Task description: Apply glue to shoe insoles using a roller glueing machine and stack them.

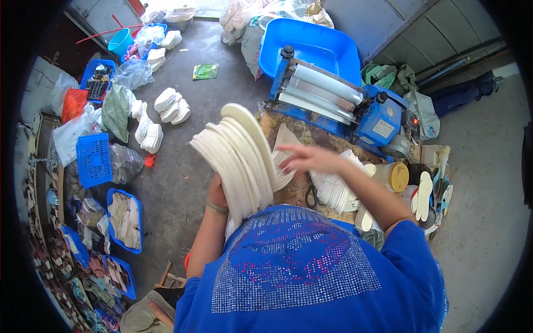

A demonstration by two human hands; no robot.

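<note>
Insoles, cream-white and fanned like a deck of cards (236, 158), stand upright in the middle of the scene, just near of the workbench (300, 191). The left hand (217, 191) grips the stack from below at its near end, fingers closed around the bottom edges. The right hand (308, 158) hovers just right of the fan's top, fingers spread wide and holding nothing, its tips close to the outermost insole. To do this well, I judge the left grip should stay firm at the base so the fan does not slip, while the right hand peels only one piece off at a time. More flat insoles (333, 186) lie spread on the bench just right, with scissors (312, 195) beside them. Farther off stands a blue roller machine (333, 97), with a blue tub (311, 41) behind it
</note>
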